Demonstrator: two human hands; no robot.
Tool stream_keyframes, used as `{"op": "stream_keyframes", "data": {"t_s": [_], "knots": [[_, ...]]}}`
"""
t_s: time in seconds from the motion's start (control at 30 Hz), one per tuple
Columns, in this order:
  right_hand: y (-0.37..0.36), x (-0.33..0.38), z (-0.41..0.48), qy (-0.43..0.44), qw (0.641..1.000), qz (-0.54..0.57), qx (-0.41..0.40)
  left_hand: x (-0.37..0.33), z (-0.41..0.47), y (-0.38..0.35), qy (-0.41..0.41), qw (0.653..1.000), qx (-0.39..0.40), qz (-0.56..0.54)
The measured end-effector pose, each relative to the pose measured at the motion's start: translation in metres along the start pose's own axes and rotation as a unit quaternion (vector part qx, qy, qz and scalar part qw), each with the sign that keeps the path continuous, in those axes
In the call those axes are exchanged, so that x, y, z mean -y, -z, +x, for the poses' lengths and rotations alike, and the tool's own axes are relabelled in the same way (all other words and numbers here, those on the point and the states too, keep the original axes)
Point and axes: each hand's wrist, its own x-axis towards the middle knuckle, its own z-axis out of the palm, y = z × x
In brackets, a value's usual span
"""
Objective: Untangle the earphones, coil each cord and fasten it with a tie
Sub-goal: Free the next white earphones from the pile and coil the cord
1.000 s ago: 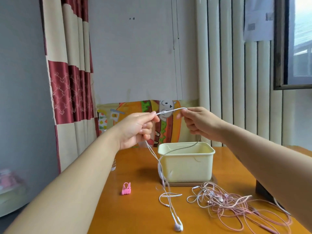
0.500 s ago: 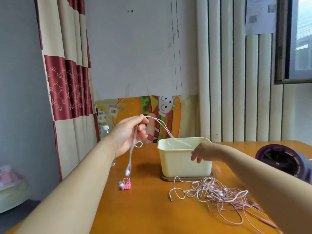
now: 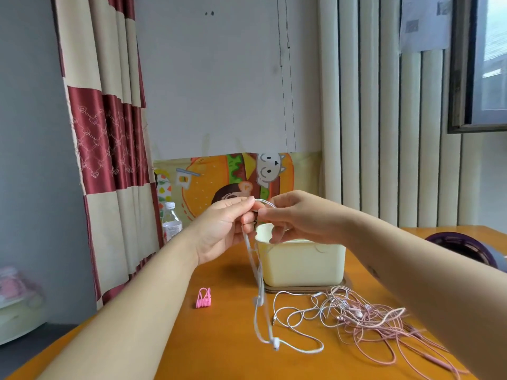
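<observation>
Tabletop (image 3: 225, 341), near edge: white earphone cord (image 3: 258, 298) lower loop and earbud lie here. Pink earphone tangle (image 3: 370, 319) at 3 o'clock of loop, touching it. Pink ties (image 3: 204, 297) at 9 o'clock, apart. Cord hangs from both hands above. Left hand (image 3: 219, 231) fingers curled, clamped on cord. Right hand (image 3: 299, 218) thumb and forefinger pinch cord arc, touching left hand. Cream box (image 3: 304, 261) behind cord. Bottle (image 3: 171, 223) at 9 o'clock of box. Purple object (image 3: 466, 246) at 3 o'clock.
</observation>
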Motion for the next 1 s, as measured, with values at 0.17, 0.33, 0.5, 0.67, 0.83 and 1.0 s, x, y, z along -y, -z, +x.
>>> {"op": "stream_keyframes", "data": {"t_s": [0.17,0.33,0.5,0.67,0.83,1.0], "knots": [[0.019,-0.011,-0.001,0.019,0.992,0.117,-0.034,0.012,-0.008,0.012,0.04,0.999,0.017,-0.001],[0.029,-0.026,0.004,0.005,0.978,-0.019,-0.206,0.027,-0.012,0.021,0.08,0.995,0.009,0.054],[0.037,-0.029,0.001,0.05,0.936,-0.204,-0.283,0.043,-0.012,0.035,0.072,0.994,-0.06,0.065],[0.044,-0.036,0.008,0.049,0.921,-0.23,-0.311,0.052,-0.016,0.036,0.12,0.989,0.011,0.087],[0.061,-0.053,0.01,0.019,0.898,-0.213,-0.386,0.051,-0.02,0.038,0.149,0.986,0.077,-0.017],[0.056,-0.084,0.01,-0.06,0.922,-0.243,-0.296,0.035,-0.01,0.028,0.037,0.912,0.029,-0.407]]}}
